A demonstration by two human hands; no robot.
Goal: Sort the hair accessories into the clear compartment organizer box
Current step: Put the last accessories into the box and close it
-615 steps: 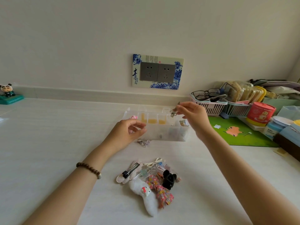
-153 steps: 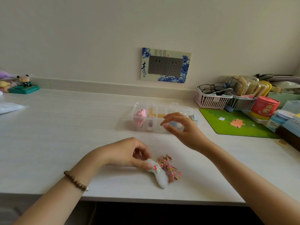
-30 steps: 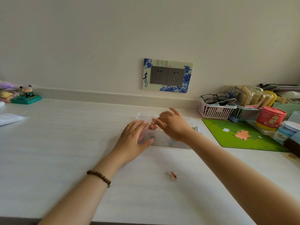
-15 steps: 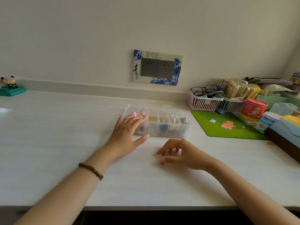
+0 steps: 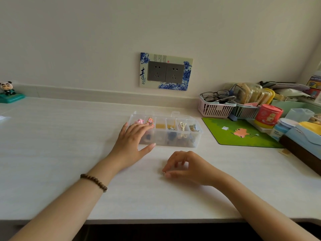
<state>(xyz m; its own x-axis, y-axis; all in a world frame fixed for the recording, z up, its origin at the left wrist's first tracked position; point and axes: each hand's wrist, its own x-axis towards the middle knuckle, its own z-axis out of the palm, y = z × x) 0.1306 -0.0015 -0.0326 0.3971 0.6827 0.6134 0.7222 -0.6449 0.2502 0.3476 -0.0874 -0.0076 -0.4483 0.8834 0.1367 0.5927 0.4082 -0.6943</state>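
Observation:
The clear compartment organizer box [image 5: 197, 136] lies open on the white table, with hair accessories in several compartments. My left hand [image 5: 132, 145] rests with straight fingers on the box's left front corner. My right hand [image 5: 184, 166] is down on the table in front of the box, its thumb and fingertips pinching a small hair clip [image 5: 163, 173] that lies on the surface. Most of the clip is hidden by the fingers.
A green mat [image 5: 243, 134] lies right of the box. Behind it stand a pink basket [image 5: 215, 108] with glasses, a red tub [image 5: 268, 116] and more containers along the right edge. A panda figurine [image 5: 7, 91] sits far left. The table's front edge is near me.
My right hand left the box a second ago, came down to the table in front of it and closed its fingertips on the small clip. The left hand stays on the box.

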